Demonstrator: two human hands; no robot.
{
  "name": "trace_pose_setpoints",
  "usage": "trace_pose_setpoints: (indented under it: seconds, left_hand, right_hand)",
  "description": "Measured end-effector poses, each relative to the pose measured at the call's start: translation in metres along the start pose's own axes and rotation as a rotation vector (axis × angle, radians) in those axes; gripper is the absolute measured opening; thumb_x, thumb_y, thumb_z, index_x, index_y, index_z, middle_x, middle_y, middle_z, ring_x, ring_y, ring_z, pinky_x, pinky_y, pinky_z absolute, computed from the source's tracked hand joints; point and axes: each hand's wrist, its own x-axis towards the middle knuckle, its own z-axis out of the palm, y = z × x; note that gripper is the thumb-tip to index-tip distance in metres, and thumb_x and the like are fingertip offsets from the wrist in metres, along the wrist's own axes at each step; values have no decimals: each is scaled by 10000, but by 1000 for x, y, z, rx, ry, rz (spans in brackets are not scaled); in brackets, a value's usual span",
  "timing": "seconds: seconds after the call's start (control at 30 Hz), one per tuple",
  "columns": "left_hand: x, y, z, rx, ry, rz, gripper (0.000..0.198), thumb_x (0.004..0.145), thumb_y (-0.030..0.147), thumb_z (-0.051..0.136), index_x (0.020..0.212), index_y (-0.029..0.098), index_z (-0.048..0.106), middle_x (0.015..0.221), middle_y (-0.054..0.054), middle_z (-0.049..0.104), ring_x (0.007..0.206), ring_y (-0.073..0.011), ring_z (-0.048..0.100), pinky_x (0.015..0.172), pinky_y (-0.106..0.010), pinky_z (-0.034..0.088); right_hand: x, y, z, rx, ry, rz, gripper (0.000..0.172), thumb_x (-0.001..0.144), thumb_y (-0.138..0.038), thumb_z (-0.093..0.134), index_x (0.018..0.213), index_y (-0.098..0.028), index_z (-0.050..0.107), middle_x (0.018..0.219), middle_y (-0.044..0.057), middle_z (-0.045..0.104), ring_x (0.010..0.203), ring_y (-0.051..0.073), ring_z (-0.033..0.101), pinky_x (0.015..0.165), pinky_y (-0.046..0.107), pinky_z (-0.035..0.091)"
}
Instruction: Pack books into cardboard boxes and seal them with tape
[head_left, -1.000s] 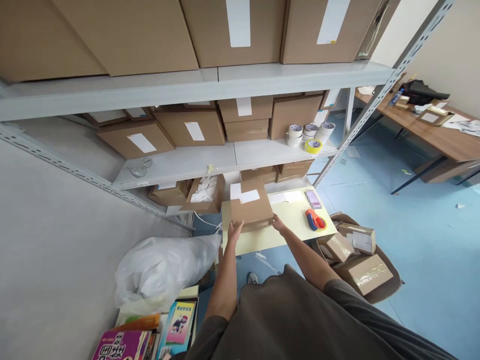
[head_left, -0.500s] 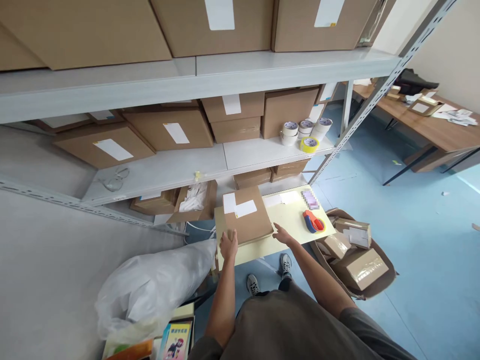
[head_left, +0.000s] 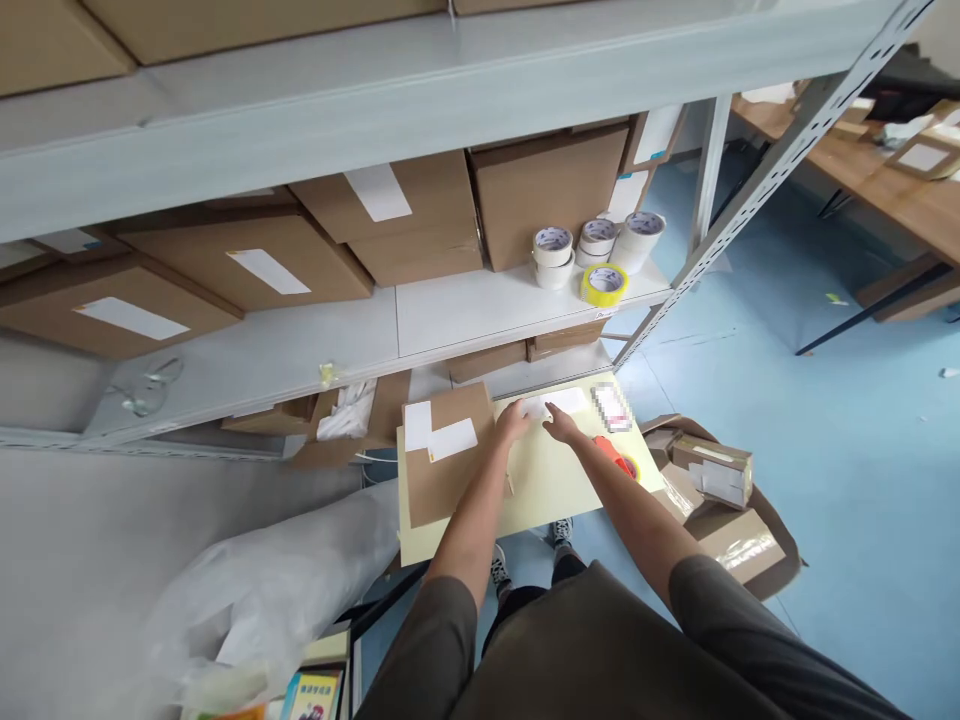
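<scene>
My left hand (head_left: 513, 420) is closed at the left end of a white paper slip (head_left: 535, 407) on the pale yellow tabletop (head_left: 559, 475). Close by on the right, my right hand (head_left: 561, 424) reaches to the slip's other end, index finger and thumb slightly apart. Another white slip (head_left: 571, 400) lies just beyond my right fingers. Left of my hands, a flat cardboard box (head_left: 442, 485) with two white labels rests on the tabletop, partly covered by my left forearm. A red tape dispenser (head_left: 616, 456) sits under my right forearm, partly hidden.
Tape rolls (head_left: 553, 245) and cardboard boxes (head_left: 551, 200) fill the shelf (head_left: 465, 310) ahead. A blurred-out item (head_left: 613, 407) lies at the tabletop's right. Parcels stand in a large carton (head_left: 780, 570) on the floor to the right. A plastic bag (head_left: 285, 570) bulges at left.
Both hands have left the cardboard box and moved forward and right to the white slip. The box now lies farther left on the tabletop. The view has shifted right.
</scene>
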Motion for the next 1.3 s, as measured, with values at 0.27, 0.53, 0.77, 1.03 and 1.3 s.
trace_pose_setpoints:
  seconds: [0.27,0.53,0.77,1.03,1.3]
  left_hand:
    - [78,-39,40,152,-68,-130,730,851,122,702,1556,147,517,1592,-218,539,1466,-326,517,1181,-398,413]
    - [94,-48,45,245,-3,-213,405,800,177,731,1202,202,767,1229,-137,769,1181,-273,680,1005,-341,503]
    - [49,-18,13,107,46,-119,220,914,275,688,1065,227,842,1086,-109,817,1030,-260,720,936,-345,521]
    - [9,15,-32,-145,-39,90,298,807,316,816,1076,191,837,1119,-78,814,1029,-252,734,915,-312,541]
    - [17,36,-44,-138,-215,193,285,697,393,852,855,156,838,893,-61,812,879,-247,702,818,-320,507]
  right_hand:
    - [55,37,23,-246,-206,-31,882,902,-198,632,1713,-256,292,1816,77,131,1678,325,90,1286,521,315]
    - [52,52,30,-286,-219,-74,928,898,-110,548,1731,-334,206,1823,8,102,1685,265,22,1261,524,342]
    - [41,32,1,141,-39,17,823,895,-373,709,1653,-253,412,1546,142,608,1345,312,629,1070,403,512]
    - [2,17,-48,396,151,-198,474,826,-702,612,792,-230,632,788,42,709,793,250,631,735,351,525]
    - [-33,37,-90,645,211,-170,563,666,-767,726,772,-221,634,723,42,677,707,215,599,662,335,496]
